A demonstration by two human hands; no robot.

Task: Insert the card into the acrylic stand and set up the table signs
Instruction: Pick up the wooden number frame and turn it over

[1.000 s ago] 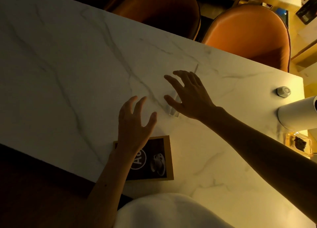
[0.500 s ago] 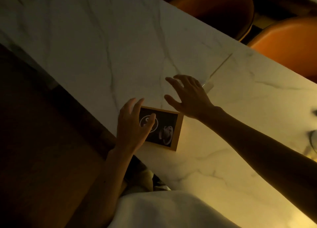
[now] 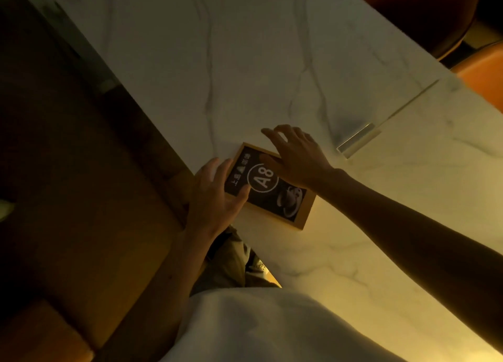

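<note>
So your card point(image 3: 268, 186) is lying flat on the desk point(image 3: 168, 62), right near its front edge. Your left hand point(image 3: 217, 198) is resting over the card's left end, your right hand point(image 3: 295, 155) over its far right corner. The acrylic stand point(image 3: 381, 125) is sitting further back, off to the right, apart from both.

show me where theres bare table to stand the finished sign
Bare marble table runs wide beyond the card and left of the acrylic stand; another open patch lies between the stand and the right forearm. It is crowded at the near edge, where the left hand and right hand cover the card.
</note>
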